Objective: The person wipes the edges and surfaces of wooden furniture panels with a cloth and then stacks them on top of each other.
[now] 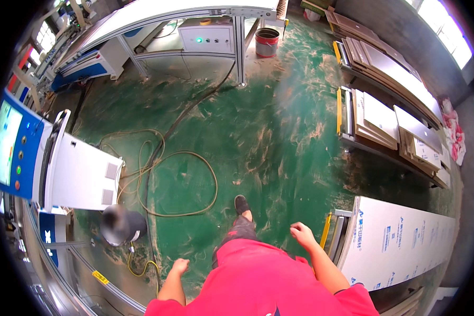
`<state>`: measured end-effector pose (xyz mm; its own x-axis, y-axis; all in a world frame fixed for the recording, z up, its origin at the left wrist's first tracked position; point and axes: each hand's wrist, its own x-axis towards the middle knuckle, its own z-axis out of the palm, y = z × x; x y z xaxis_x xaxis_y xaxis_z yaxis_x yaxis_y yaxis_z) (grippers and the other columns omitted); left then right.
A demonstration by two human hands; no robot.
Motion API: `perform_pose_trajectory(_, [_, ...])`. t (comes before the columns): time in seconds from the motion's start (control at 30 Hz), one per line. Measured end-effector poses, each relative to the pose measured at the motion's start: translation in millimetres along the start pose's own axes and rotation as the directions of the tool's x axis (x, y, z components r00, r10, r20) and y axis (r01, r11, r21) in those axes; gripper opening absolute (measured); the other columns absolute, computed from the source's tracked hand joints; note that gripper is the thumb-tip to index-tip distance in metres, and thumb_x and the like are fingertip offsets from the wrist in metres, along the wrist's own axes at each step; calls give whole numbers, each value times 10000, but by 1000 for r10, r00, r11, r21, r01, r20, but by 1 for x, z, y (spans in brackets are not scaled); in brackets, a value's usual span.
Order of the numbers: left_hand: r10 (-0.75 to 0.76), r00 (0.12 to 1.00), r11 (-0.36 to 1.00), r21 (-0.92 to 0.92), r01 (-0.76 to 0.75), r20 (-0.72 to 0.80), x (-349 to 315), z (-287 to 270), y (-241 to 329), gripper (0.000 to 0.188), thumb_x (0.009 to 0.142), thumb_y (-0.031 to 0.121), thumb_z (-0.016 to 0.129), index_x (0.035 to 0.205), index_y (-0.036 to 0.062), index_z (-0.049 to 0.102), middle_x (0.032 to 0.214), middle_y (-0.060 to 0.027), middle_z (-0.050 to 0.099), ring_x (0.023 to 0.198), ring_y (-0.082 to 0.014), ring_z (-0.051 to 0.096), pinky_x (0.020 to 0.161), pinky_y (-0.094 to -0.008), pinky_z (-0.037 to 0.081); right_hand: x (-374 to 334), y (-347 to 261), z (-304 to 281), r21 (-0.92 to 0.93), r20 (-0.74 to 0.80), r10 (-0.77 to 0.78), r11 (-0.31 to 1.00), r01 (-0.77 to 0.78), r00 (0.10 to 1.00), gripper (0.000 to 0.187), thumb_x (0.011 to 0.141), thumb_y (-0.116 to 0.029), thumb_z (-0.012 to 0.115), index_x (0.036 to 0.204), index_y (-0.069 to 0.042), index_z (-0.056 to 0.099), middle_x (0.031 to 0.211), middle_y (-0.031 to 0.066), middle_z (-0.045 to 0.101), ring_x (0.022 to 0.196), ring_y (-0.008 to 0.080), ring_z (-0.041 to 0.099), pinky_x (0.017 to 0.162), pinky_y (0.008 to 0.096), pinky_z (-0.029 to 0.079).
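Note:
Above the green floor (258, 158), my left hand (180, 266) hangs beside my body with its fingers curled in, and nothing shows in it. The hose loops (210, 181) on the floor lie ahead of it, apart from the hand. On the other side, my right hand (302, 234) is loosely closed, also with nothing visible in it. It is nearest to the yellow-edged end of a rack (326, 230) bearing a white printed panel (400, 242), and does not touch it. One dark shoe (242, 204) is stretched forward on the floor.
To the left stands a white and blue control console (84, 171) with a lit screen, near a dark cylinder (122, 225). A metal-framed machine table (239, 52) and a red-grey bucket (267, 43) are ahead. Racks of stacked panels (374, 116) line the right. A dark cable (195, 102) crosses the floor.

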<state>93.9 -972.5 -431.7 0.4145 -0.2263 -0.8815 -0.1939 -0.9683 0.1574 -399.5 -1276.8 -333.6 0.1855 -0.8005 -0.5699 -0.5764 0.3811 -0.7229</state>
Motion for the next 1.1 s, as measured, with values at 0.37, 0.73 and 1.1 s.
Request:
perform_pose_trajectory(0.37, [794, 602, 608, 154, -779, -89, 26, -145, 631, 357, 859, 324, 561, 1055, 27, 585, 1025, -166, 633, 985, -282, 603, 850, -360, 463, 92, 41, -108, 739, -234, 737, 558, -376, 634, 161, 840, -153, 472, 934, -40, 536, 675, 92, 572, 498, 182, 553, 392, 279, 441])
perform_pose_trajectory(0.73, [766, 635, 635, 266, -725, -99, 74, -166, 902, 508, 804, 294, 634, 1193, -6, 506, 1040, -197, 618, 978, -310, 598, 852, -383, 472, 389, -117, -208, 428, -197, 267, 889, -163, 943, 158, 848, -185, 544, 830, -49, 622, 757, 81, 619, 579, 134, 560, 508, 282, 444])
perform_pose_trajectory(1.1, [786, 437, 607, 411, -680, -438, 208, -338, 1179, 656, 779, 224, 613, 1335, -2, 348, 1364, -214, 366, 1252, -368, 359, 1049, -430, 307, 573, -310, -386, 481, -515, 375, 871, -102, 771, 169, 894, -204, 501, 954, -61, 569, 700, 44, 589, 566, 121, 564, 505, 242, 454])
